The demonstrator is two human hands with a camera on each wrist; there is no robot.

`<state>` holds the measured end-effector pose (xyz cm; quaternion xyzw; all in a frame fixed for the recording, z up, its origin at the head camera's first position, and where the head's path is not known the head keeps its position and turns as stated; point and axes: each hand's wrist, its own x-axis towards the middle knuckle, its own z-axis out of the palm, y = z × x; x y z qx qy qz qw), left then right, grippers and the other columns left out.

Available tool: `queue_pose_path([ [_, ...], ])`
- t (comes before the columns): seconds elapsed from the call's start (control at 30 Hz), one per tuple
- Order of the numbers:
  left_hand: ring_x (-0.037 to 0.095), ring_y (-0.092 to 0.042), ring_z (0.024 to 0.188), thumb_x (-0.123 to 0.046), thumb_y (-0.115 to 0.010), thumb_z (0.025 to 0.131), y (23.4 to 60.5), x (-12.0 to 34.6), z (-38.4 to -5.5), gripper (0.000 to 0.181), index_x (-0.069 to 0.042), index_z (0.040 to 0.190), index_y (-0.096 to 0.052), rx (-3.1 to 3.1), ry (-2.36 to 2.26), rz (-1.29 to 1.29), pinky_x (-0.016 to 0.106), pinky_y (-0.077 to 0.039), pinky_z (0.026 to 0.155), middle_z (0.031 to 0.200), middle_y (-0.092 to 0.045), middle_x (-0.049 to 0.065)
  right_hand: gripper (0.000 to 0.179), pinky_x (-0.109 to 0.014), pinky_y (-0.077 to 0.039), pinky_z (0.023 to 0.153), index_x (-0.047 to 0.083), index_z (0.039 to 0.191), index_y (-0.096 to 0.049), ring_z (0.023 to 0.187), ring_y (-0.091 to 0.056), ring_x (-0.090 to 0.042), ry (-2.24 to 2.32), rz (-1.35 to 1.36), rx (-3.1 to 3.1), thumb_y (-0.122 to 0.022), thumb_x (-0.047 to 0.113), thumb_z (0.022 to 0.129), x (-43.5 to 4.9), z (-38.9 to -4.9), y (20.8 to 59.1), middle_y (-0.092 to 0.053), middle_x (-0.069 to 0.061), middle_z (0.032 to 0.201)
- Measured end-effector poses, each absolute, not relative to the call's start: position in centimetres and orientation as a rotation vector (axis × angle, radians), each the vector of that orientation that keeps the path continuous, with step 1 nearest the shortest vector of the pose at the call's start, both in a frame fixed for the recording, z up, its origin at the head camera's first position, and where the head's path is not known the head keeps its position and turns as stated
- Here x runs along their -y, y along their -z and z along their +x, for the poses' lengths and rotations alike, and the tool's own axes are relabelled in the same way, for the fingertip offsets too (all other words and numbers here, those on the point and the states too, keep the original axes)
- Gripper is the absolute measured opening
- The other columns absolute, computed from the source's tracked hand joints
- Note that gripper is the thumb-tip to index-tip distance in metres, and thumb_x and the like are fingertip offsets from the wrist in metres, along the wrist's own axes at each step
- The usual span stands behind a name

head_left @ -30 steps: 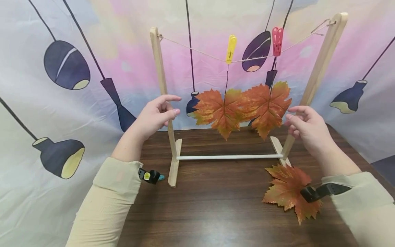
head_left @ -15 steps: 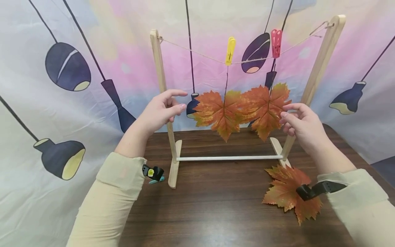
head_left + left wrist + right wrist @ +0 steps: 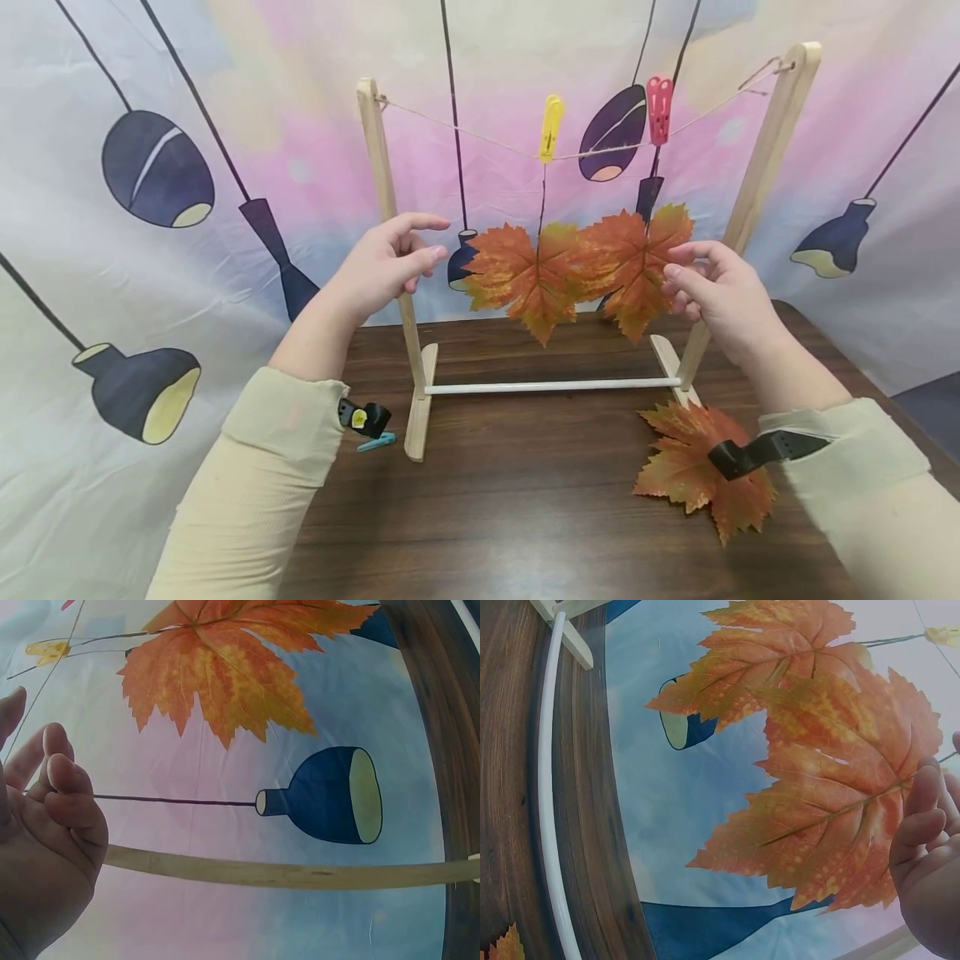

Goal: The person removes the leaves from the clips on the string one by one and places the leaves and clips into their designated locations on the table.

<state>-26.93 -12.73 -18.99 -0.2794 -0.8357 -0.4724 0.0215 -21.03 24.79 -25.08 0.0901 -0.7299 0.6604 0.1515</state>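
Note:
Two orange maple leaves hang by their stems from a string. A yellow clothespin (image 3: pixel 551 128) clips the left leaf (image 3: pixel 525 275) and a red clothespin (image 3: pixel 659 111) the right leaf (image 3: pixel 630 267). My left hand (image 3: pixel 386 262) hovers by the left post, fingers loosely bent and thumb apart from the index finger, left of the left leaf. In the left wrist view it holds nothing. My right hand (image 3: pixel 723 296) is at the right leaf's right edge, its fingertips overlapping the edge in the head and right wrist views, thumb and index finger slightly apart.
The wooden stand (image 3: pixel 765 158) has two posts and a white bottom rod (image 3: pixel 555 387). A third maple leaf (image 3: pixel 686 467) lies on the brown table (image 3: pixel 517 517), under the right wrist. Beside the stand's left foot lies a blue clothespin (image 3: pixel 377 442). A painted cloth (image 3: pixel 300 75) hangs behind.
My right hand has moved left to the right leaf's edge. The left hand has shifted slightly right and up, closer to the left leaf. The leaves still hang from the string.

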Motion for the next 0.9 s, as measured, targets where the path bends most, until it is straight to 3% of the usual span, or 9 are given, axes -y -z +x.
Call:
queue_pose_path([
  [0.17, 0.025, -0.047, 0.057, -0.027, -0.059, 0.093, 18.9, 13.6, -26.6, 0.041, -0.020, 0.132, -0.050, 2.553, 1.457, -0.845, 0.030, -0.040, 0.051, 0.080, -0.053, 0.010, 0.025, -0.020, -0.043, 0.048, 0.004, 0.112, -0.050, 0.056, -0.054, -0.011, -1.879, 0.251, 2.099, -0.061, 0.017, 0.092, -24.2, -21.2, 24.8, -0.060, -0.001, 0.076],
  [0.37, 0.018, -0.047, 0.054, -0.025, -0.059, 0.094, 18.8, 13.9, -26.3, 0.041, -0.016, 0.133, -0.050, 2.498, 1.500, -0.844, 0.027, -0.039, 0.048, 0.081, -0.053, 0.010, 0.030, -0.020, -0.043, 0.049, 0.004, 0.116, -0.050, 0.058, -0.053, -0.011, -1.800, 0.242, 2.170, -0.060, 0.021, 0.093, -23.4, -21.4, 24.3, -0.059, -0.001, 0.079],
  [0.9, 0.016, -0.042, 0.052, -0.022, -0.060, 0.093, 18.6, 11.2, -26.5, 0.041, -0.015, 0.132, -0.051, 2.370, 1.675, -0.863, 0.027, -0.032, 0.046, 0.076, -0.051, 0.005, 0.026, -0.021, -0.041, 0.046, 0.008, 0.116, -0.051, 0.056, -0.052, -0.012, -1.891, 0.388, 2.152, -0.060, 0.018, 0.093, -21.8, -21.8, 23.3, -0.059, -0.004, 0.079],
])
